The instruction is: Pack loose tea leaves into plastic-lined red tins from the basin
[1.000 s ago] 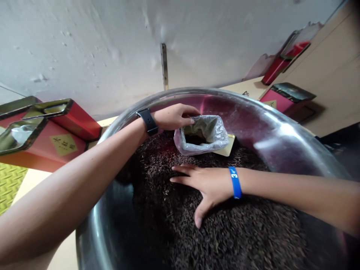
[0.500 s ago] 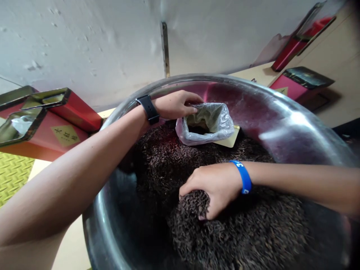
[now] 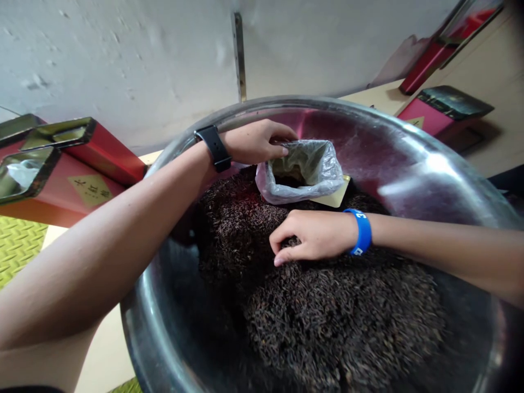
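A large metal bowl (image 3: 413, 144) holds a heap of dark, twisted dried tea leaves (image 3: 344, 322). Sunk in the heap at the far side stands an open tin lined with a clear plastic bag (image 3: 301, 192), a bit of its pale yellow label (image 3: 336, 197) showing. My left hand (image 3: 262, 143) grips the tin's upper left edge over the bag, thumb on the near side. Just in front of the tin, my right hand (image 3: 317, 233) is curled round a handful of tea leaves, palm down, low over the heap. Some dark leaves show between its thumb and fingers.
On the left stand several red tins (image 3: 82, 183) with open tops, one with white plastic inside. More red tins (image 3: 444, 117) stand at the right behind the bowl. A pale wall (image 3: 164, 60) rises close behind, with a metal strip (image 3: 238, 57) fixed to it.
My right hand has come up out of the heap toward the tin, its fingers closing round tea leaves. My left hand keeps its hold on the tin. The view has shifted slightly.
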The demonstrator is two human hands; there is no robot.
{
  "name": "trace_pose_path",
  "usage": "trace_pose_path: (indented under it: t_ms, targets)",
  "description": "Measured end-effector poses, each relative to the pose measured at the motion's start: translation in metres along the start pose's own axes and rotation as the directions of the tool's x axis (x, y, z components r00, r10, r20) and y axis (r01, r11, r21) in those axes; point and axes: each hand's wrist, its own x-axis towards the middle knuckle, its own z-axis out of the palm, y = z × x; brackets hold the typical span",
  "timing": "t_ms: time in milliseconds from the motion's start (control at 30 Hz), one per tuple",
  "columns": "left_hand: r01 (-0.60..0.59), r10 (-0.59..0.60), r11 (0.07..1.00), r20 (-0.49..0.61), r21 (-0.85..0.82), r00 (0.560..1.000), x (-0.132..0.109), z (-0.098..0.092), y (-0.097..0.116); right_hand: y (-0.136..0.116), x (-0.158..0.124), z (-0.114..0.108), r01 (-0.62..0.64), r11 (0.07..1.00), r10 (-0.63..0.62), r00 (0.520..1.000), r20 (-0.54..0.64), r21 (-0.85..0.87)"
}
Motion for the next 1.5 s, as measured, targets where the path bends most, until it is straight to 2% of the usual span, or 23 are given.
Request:
trace_pose_path:
  t_ms: [100, 200, 433, 533, 733, 833, 900, 967, 1033, 1067, 1133, 1200, 1300, 1367, 1400, 1433, 1467, 1500]
  targets:
    - [-0.003, 0.003, 1.000, 0.011, -0.001, 1.000, 0.000, 0.000, 0.000, 0.004, 0.001, 0.003, 0.004, 0.999, -0.005, 0.999, -0.036, -0.039]
    - [0.007, -0.007, 1.000, 0.019, -0.004, 1.000, 0.000, 0.000, 0.000, 0.001, 0.000, 0.012, 0.074, 0.995, -0.077, 0.996, -0.047, -0.072]
    - [0.024, -0.023, 0.999, 0.035, -0.031, 0.999, 0.000, -0.001, -0.001, -0.020, 0.000, 0.033, 0.206, 0.978, -0.198, 0.965, 0.173, -0.029]
    - [0.024, -0.024, 1.000, 0.034, -0.011, 0.999, 0.000, -0.001, -0.001, -0.021, 0.002, 0.034, 0.202, 0.979, -0.187, 0.944, 0.274, -0.028]
    - [0.023, -0.023, 1.000, 0.029, -0.005, 0.999, -0.001, -0.001, 0.000, -0.018, 0.003, 0.033, 0.145, 0.987, -0.119, 0.945, 0.303, -0.065]
    - [0.024, -0.023, 1.000, 0.032, -0.007, 0.999, 0.000, -0.001, -0.001, -0.022, 0.002, 0.024, 0.124, 0.990, -0.103, 0.960, 0.260, -0.067]
    - [0.020, -0.019, 1.000, 0.031, -0.016, 0.999, 0.000, -0.001, -0.001, -0.029, -0.002, 0.009, 0.133, 0.991, -0.128, 0.972, 0.195, -0.014]
    - [0.015, -0.014, 1.000, 0.038, -0.016, 0.999, 0.000, -0.001, -0.001, -0.035, -0.009, -0.010, 0.127, 0.992, -0.126, 0.989, 0.074, -0.010]
    - [0.002, -0.002, 1.000, 0.051, -0.014, 0.999, -0.001, -0.002, 0.000, -0.035, -0.017, -0.031, 0.074, 0.990, -0.088, 0.989, -0.118, -0.116]
    - [-0.011, 0.012, 1.000, 0.060, -0.016, 0.998, -0.002, -0.002, 0.001, -0.032, -0.020, -0.040, 0.018, 0.981, -0.065, 0.969, -0.240, -0.194]
    - [-0.044, 0.048, 0.998, 0.080, -0.041, 0.996, -0.003, -0.003, 0.004, -0.020, -0.026, -0.054, -0.133, 0.935, -0.031, 0.893, -0.449, -0.328]
    - [-0.055, 0.061, 0.996, 0.096, -0.064, 0.994, -0.003, -0.003, 0.005, -0.006, -0.029, -0.060, -0.266, 0.866, 0.000, 0.847, -0.532, -0.424]
    - [-0.025, 0.029, 0.998, 0.077, -0.057, 0.997, -0.003, -0.003, 0.005, 0.001, -0.027, -0.055, -0.319, 0.789, 0.003, 0.856, -0.517, -0.525]
    - [-0.016, 0.019, 0.998, 0.059, -0.054, 0.998, -0.002, -0.002, 0.003, -0.010, -0.024, -0.045, -0.279, 0.815, -0.051, 0.838, -0.543, -0.508]
    - [-0.012, 0.015, 0.998, 0.052, -0.055, 0.999, -0.002, -0.002, 0.002, -0.018, -0.022, -0.039, -0.219, 0.850, -0.087, 0.839, -0.538, -0.479]
    - [-0.006, 0.009, 0.999, 0.047, -0.053, 0.999, -0.001, -0.001, 0.001, -0.026, -0.019, -0.032, -0.132, 0.886, -0.113, 0.868, -0.484, -0.444]
    - [0.001, 0.000, 0.999, 0.041, -0.046, 0.999, -0.001, -0.001, -0.001, -0.032, -0.017, -0.024, -0.026, 0.913, -0.136, 0.921, -0.365, -0.407]
    - [0.010, -0.009, 0.999, 0.034, -0.035, 0.999, 0.000, -0.001, -0.002, -0.037, -0.015, -0.015, 0.055, 0.927, -0.137, 0.971, -0.198, -0.371]
